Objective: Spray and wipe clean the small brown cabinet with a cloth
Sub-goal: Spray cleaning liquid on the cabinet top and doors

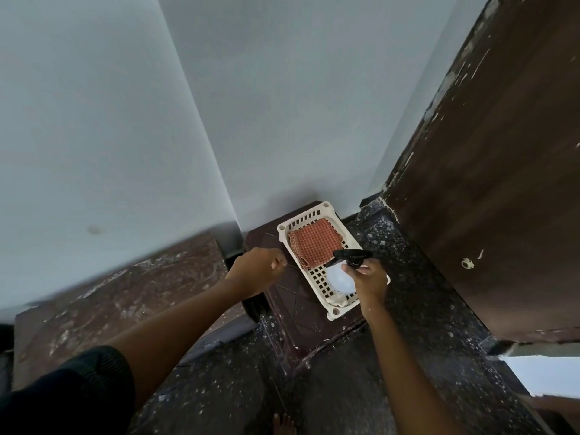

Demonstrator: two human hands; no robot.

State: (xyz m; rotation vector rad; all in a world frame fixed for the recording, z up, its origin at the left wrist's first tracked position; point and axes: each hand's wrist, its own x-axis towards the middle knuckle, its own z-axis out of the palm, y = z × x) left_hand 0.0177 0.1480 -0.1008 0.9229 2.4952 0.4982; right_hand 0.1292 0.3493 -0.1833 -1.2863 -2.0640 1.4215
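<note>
The small brown cabinet [290, 312] stands in the corner of the room, seen from above. On its top sits a white slotted basket [317, 279] that holds a folded red-checked cloth [315, 244]. My right hand [368, 282] grips a spray bottle [340, 276] with a white round body and a black trigger head, over the basket's near end. My left hand [259, 271] hovers over the cabinet's left edge, beside the basket, fingers curled in with nothing visible in them.
Pale walls meet behind the cabinet. A dark wooden door [489, 171] stands close on the right. The floor [417, 309] is dark speckled stone, with a reddish-brown slab [125, 296] to the left. A bare toe [282, 423] shows at the bottom edge.
</note>
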